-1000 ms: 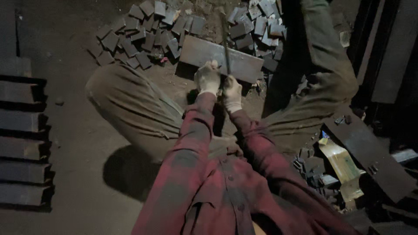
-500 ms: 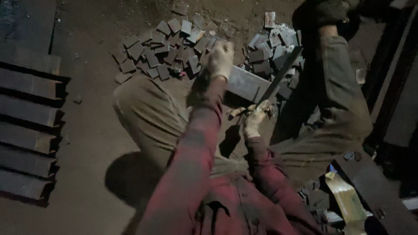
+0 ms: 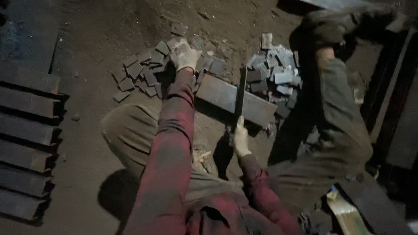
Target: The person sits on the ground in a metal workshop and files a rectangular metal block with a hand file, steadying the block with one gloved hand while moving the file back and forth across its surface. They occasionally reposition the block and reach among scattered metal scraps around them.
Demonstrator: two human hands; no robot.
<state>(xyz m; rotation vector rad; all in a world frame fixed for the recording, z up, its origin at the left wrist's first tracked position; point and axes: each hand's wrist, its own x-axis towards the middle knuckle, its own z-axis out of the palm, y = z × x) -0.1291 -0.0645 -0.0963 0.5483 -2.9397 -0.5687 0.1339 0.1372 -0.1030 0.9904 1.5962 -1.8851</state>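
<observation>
My left hand (image 3: 184,55), in a pale glove, reaches out onto a pile of small flat grey metal pieces (image 3: 141,72) on the dirt floor; whether it grips one I cannot tell. My right hand (image 3: 240,139), also gloved, is shut on the handle of a long flat file (image 3: 240,98) that stands upright over a thick rectangular metal plate (image 3: 235,100) lying between my legs. A second heap of small metal pieces (image 3: 276,74) lies to the right of the plate.
Long dark metal bars (image 3: 28,130) lie stacked in rows at the left. My right leg and shoe (image 3: 331,30) stretch out at the right. More dark steel plates (image 3: 374,204) and a yellowish object (image 3: 346,215) lie at the bottom right.
My left hand has left the plate and reached out to the left pile. My right hand has drawn the file back toward me and raised it upright.
</observation>
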